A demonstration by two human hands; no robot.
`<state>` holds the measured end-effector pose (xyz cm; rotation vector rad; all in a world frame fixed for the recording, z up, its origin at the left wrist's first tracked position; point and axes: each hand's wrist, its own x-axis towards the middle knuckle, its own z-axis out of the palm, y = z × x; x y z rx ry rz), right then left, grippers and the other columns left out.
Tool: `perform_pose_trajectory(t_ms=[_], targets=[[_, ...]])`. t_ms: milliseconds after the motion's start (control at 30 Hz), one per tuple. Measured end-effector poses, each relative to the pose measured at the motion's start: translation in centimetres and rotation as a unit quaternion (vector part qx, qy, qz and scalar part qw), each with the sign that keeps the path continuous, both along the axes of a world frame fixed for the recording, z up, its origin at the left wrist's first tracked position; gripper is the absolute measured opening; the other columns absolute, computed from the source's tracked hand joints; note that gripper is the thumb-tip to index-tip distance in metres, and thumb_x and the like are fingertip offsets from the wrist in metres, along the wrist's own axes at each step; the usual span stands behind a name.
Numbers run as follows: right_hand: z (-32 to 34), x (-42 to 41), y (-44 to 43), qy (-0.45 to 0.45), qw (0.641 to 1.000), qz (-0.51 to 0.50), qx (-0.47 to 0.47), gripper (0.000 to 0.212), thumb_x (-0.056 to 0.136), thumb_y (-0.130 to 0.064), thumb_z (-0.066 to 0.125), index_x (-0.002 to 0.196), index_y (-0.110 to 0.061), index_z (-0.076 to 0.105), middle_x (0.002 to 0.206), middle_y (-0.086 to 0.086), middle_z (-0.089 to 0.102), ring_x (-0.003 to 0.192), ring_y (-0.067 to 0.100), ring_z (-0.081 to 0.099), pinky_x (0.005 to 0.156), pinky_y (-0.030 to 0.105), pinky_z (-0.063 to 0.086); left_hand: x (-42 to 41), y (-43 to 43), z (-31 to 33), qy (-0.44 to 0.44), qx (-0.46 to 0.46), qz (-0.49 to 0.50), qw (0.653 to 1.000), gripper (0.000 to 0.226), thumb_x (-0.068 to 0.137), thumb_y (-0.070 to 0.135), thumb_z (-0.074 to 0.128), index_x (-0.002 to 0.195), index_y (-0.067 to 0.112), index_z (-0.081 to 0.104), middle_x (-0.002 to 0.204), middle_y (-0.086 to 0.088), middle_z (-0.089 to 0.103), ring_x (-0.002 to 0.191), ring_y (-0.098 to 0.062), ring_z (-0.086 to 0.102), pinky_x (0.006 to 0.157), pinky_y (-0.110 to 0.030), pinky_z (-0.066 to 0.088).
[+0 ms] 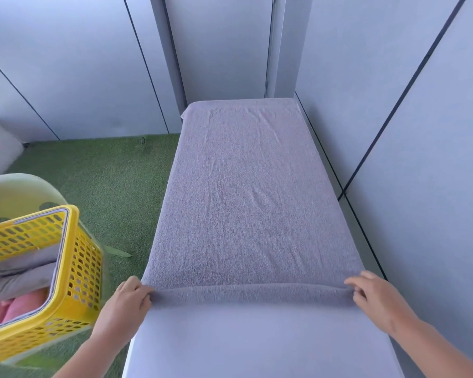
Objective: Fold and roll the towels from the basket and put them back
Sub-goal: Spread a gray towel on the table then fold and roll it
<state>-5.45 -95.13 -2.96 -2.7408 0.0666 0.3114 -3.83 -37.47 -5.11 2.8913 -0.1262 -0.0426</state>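
The grey-lilac terry towel (251, 200) lies spread lengthwise on the long white table (257, 336). It covers the far part of the table up to its far end, and a bare strip of the surface shows in front. The towel's near edge is turned over on itself into a low, narrow roll that runs across the table from side to side.

The left hand (127, 301) has its grip closed on the left end of that roll, with the fingers curled into the cloth at the table's edge. The right hand (374, 298) grips the right end in the same way, its fingers bent over the fold. Both forearms reach in from the bottom of the view.

To the left, just beside the left arm, is a yellow perforated plastic basket (74, 268), seen tilted. Inside it lie folded grey towels (17, 274), and below them a pink cloth (14, 306). Behind the basket there is a pale green rounded seat (19, 192).

The floor is green artificial turf (107, 173). Pale grey wall panels (66, 64) with dark seams close in the table at its far end and along its right side.
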Motion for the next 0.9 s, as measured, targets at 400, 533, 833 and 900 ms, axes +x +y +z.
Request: perform_pose_trajectory(t_ms=[400,533,833,900], targets=[[-0.8,0.5,0.6,-0.015,0.993,0.051,-0.107,0.017,0.079,-0.020,0.065,0.071,-0.034,0.062,0.077,-0.022,0.050,0.087,0.008,0.042,0.071,0.033,0.042,0.4,0.1,-0.9,0.039,0.043,-0.027,0.998,0.023,0.079,0.033,0.059,0.099,0.029,0.069,0.092,0.018,0.056,0.086,-0.013,0.041,0.070,-0.031,0.048],[0.2,0.7,0.3,0.010,0.992,0.067,-0.109,0.028,0.090,-0.028,0.052,0.063,-0.024,0.057,0.080,-0.013,0.046,0.088,0.006,0.039,0.066,0.026,0.046,0.1,0.0,-0.7,0.020,0.060,-0.036,0.997,0.036,0.081,0.041,0.035,0.074,0.027,0.067,0.082,0.015,0.045,0.078,-0.015,0.039,0.064,-0.037,0.049],[-0.4,0.5,0.5,-0.048,0.999,-0.010,-0.025,0.023,0.081,-0.002,0.061,0.085,-0.024,0.062,0.088,-0.013,0.056,0.076,0.007,0.055,0.067,0.025,0.042,-0.4,-0.9,-0.2,0.008,-0.020,0.048,0.999,0.028,0.081,0.005,0.063,0.097,0.027,0.058,0.095,0.011,0.045,0.092,-0.019,0.052,0.061,-0.036,0.051],[-0.7,0.3,0.3,-0.068,0.997,0.006,-0.030,0.031,0.073,0.004,0.065,0.083,-0.025,0.063,0.087,-0.016,0.059,0.081,0.010,0.057,0.076,0.027,0.040,-0.5,-0.8,-0.2,0.008,-0.027,0.050,0.998,0.037,0.076,-0.004,0.066,0.099,0.024,0.058,0.100,0.009,0.047,0.096,-0.021,0.052,0.064,-0.038,0.053]])
